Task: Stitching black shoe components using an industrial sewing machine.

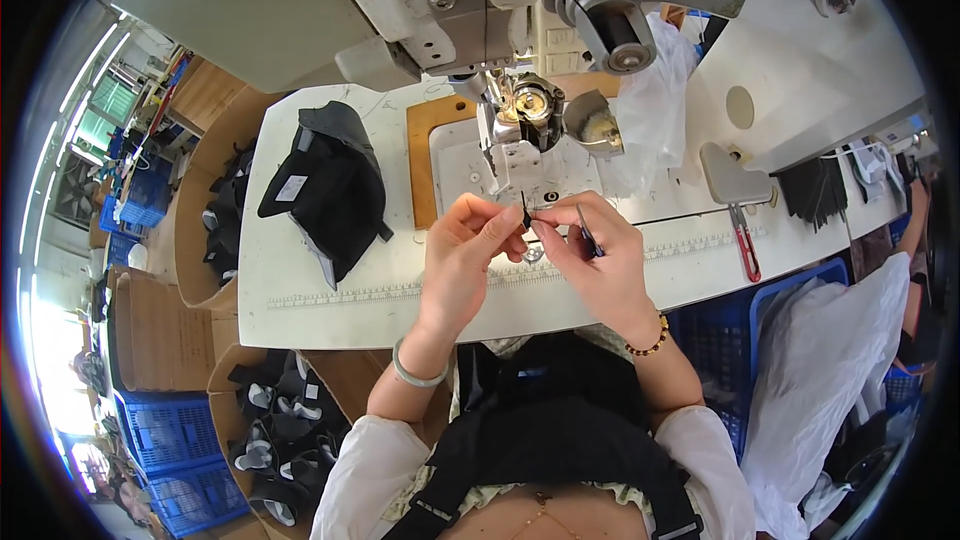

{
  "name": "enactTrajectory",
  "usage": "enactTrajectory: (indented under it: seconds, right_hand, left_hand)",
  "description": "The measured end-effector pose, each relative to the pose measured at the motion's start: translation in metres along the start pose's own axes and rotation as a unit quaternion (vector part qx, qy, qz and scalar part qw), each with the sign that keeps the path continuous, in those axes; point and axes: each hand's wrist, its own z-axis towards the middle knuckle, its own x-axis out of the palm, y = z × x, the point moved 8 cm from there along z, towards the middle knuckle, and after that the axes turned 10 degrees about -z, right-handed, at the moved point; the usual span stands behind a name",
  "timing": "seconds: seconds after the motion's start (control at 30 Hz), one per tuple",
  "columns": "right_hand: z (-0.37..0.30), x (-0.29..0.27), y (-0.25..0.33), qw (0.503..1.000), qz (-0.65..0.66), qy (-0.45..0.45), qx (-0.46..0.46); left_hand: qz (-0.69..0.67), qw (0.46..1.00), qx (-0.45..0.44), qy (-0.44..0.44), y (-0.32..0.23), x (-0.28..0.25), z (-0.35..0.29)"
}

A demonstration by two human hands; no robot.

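Observation:
In front of the sewing machine's needle area, my left hand [468,245] and my right hand [603,258] meet with fingers pinched. Between the fingertips is a small black piece [527,217], too small to make out fully. Tucked in my right hand is a slim, pointed dark tool [589,234], perhaps tweezers or snips. A small shiny round metal part [534,254] shows just below the fingertips. Close beyond my hands stands the sewing machine head [520,105], its inner round mechanism exposed. To the left lies a black and grey sewn fabric piece [330,190] with a white label.
A ruler strip [400,292] runs along the white table's [300,325] front. Red-handled scissors [746,248] and black strips [812,192] lie right. Cardboard boxes [160,330] of black pieces stand left; a blue crate [710,340] and white plastic sheet [825,360] are at the right.

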Motion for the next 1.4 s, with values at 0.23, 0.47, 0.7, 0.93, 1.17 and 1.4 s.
enactTrajectory:
  seconds: [0.23,0.47,0.7,0.93,1.17,1.4]
  right_hand:
    - [-0.004,0.003,-0.003,1.0,0.006,0.006,-0.003]
    - [-0.009,0.002,0.006,0.997,-0.033,-0.042,-0.063]
    - [-0.011,0.003,0.005,0.998,-0.032,-0.02,-0.055]
    - [-0.01,0.002,0.007,0.997,-0.051,-0.008,-0.052]
    - [0.0,-0.008,0.005,0.985,-0.15,-0.019,-0.083]
    - [-0.001,-0.006,-0.008,0.996,-0.083,-0.005,-0.041]
  left_hand:
    - [0.094,0.994,0.057,-0.001,-0.008,0.002,-0.006]
    - [0.165,0.976,0.144,0.013,-0.018,0.012,-0.018]
    - [0.408,0.865,0.288,0.042,-0.038,0.031,-0.03]
    - [0.551,0.731,0.4,0.039,-0.045,0.052,-0.043]
    - [0.444,0.843,0.293,0.084,-0.035,0.036,-0.033]
    - [0.313,0.927,0.201,0.041,-0.028,0.016,-0.021]
